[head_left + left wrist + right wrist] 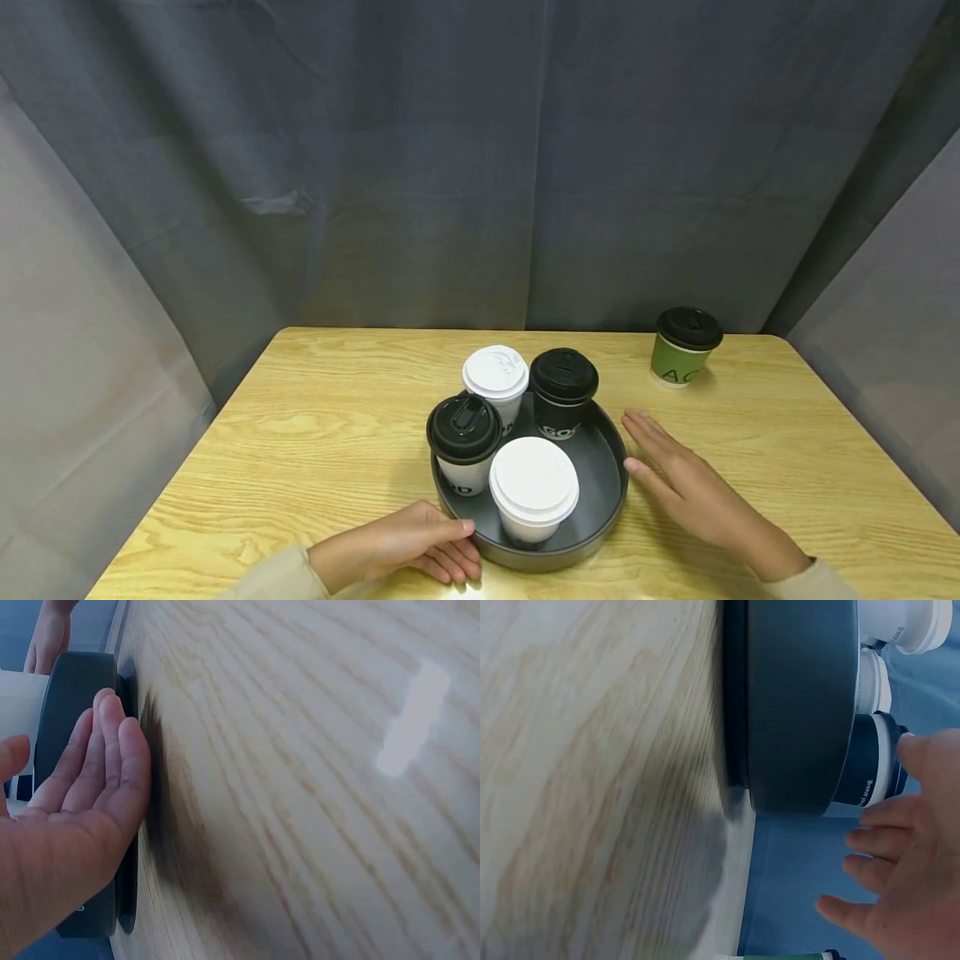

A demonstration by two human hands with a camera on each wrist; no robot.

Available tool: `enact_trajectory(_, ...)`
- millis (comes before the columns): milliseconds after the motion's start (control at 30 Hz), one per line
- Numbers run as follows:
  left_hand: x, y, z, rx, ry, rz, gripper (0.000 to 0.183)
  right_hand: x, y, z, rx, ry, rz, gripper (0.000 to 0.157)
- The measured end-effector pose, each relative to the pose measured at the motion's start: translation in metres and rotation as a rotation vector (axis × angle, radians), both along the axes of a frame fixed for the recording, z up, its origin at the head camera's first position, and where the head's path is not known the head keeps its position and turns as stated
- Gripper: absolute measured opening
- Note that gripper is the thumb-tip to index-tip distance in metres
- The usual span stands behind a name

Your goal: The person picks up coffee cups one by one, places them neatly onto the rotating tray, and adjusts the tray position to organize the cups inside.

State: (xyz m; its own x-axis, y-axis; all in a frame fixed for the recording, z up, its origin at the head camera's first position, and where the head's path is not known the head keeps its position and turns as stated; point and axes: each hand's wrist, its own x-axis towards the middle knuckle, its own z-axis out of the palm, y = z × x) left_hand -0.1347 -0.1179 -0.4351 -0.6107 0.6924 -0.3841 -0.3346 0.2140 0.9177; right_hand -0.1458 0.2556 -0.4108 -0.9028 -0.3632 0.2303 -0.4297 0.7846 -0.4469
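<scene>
A round dark grey tray (592, 533) sits on the wooden table and carries several lidded paper cups. Toward its front stands a white-lidded cup (534, 487), with a black-lidded white cup (465, 437) at the left. Behind them are another white-lidded cup (497, 379) and an all-black cup (562, 392). My left hand (427, 542) is at the tray's front left, its fingers along the outer wall and thumb by the rim; in the left wrist view the fingers (112, 757) lie straight. Beside the tray's right wall, my right hand (686, 483) is held with fingers extended, holding nothing.
A green cup (681, 350) with a black lid stands apart on the table (337, 425), near the back right. Behind the table hangs a dark grey curtain (420, 167), and pale cloth panels (82, 333) flank both sides.
</scene>
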Motion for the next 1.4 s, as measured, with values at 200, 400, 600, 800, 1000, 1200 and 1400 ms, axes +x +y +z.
enact_trajectory(200, 0.001, 0.003, -0.001, -0.025, 0.004, 0.003, 0.054, -0.004, 0.0, -0.001, -0.008, -0.017, 0.054, 0.055)
enact_trajectory(400, 0.001, 0.003, -0.002, -0.035, 0.003, -0.008, 0.056, -0.005, -0.002, -0.003, -0.015, -0.034, 0.091, 0.055)
enact_trajectory(600, 0.001, 0.002, -0.002, -0.035, 0.009, -0.011, 0.056, -0.002, -0.002, -0.007, 0.038, -0.06, 0.108, 0.056)
enact_trajectory(800, 0.0, -0.001, -0.002, -0.019, 0.017, 0.004, 0.054, 0.008, -0.003, -0.004, 0.106, -0.089, 0.098, 0.06)
enact_trajectory(1000, -0.005, -0.007, -0.001, -0.063, 0.068, 0.062, 0.052, 0.024, -0.007, -0.001, 0.18, -0.112, 0.048, 0.068)
enact_trajectory(1200, -0.016, -0.015, -0.001, -0.11, 0.134, 0.076, 0.051, 0.04, -0.012, -0.004, 0.269, -0.071, 0.027, 0.077)
enact_trajectory(1400, -0.027, -0.025, -0.001, -0.144, 0.167, 0.102, 0.053, 0.051, -0.016, -0.009, 0.32, -0.063, 0.057, 0.086)
